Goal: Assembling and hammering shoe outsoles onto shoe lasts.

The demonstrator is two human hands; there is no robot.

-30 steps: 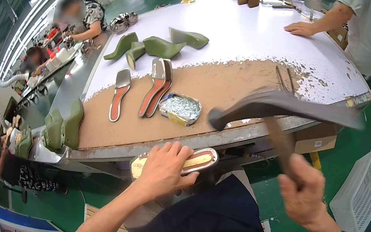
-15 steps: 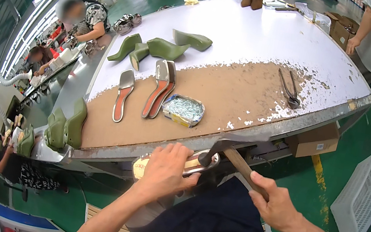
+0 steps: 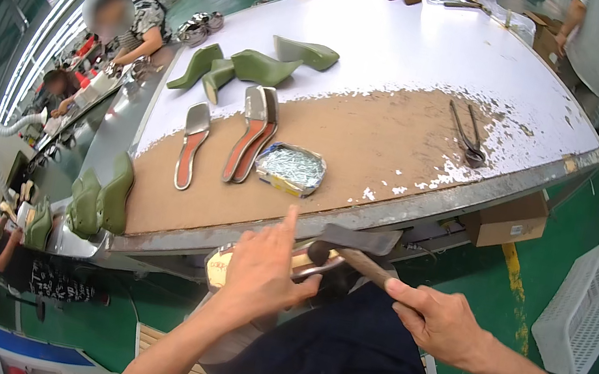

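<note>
My left hand [image 3: 263, 265] lies over a shoe piece with a pale yellowish underside [image 3: 218, 267], at the table's near edge. Its thumb presses the piece's side while the index finger stretches up toward the tray of nails. In my right hand [image 3: 439, 324] is a hammer [image 3: 367, 266], gripped by its wooden handle. The dark hammer head [image 3: 354, 238] is over the right part of the piece, partly covering it; whether they touch I cannot tell. Just beyond my left hand stands a small tray of shiny nails [image 3: 291, 170].
Insoles with orange middles [image 3: 193, 147] lie left of the tray. Green shoe lasts [image 3: 264, 69] are farther back, with others [image 3: 115, 195] at the left edge. Pincers [image 3: 468, 141] rest at the right. A white crate [image 3: 581, 309] stands on the floor. Other people work nearby.
My left index finger has lifted and straightened away from the shoe piece. The hammer head has shifted left, nearer my left hand. The view has moved slightly.
</note>
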